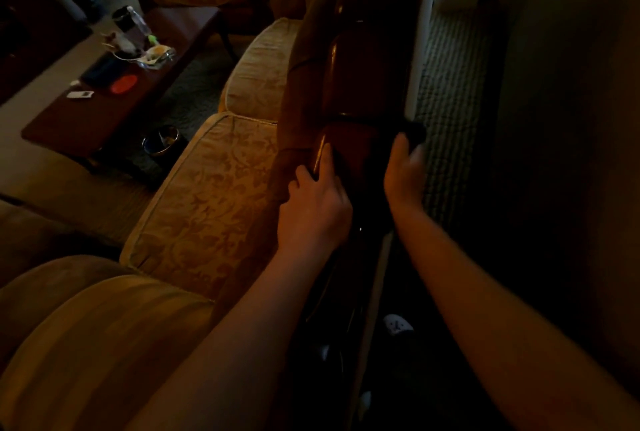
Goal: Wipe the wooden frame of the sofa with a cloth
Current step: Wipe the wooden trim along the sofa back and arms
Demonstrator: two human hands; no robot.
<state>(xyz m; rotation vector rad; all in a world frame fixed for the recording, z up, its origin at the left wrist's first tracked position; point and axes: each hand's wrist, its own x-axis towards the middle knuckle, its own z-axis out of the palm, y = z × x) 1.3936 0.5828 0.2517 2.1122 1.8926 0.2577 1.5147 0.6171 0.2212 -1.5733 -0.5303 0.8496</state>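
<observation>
Dim sofa frame (360, 77), hands perhaps gripping.

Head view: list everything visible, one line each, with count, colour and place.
wooden frame: one, dark reddish brown, glossy, along the sofa back, centre.
seat cushions: two, gold patterned, left of the frame.
cloth: one, dark, at the frame's right edge, hard to make out.
coffee table: one, dark wood, upper left, with bottles and small clutter.
bin: one, dark, on the floor beside the table.
carpet: patterned, right of the sofa.
left hand: rests on the frame's left edge.
right hand: grips the cloth.
</observation>
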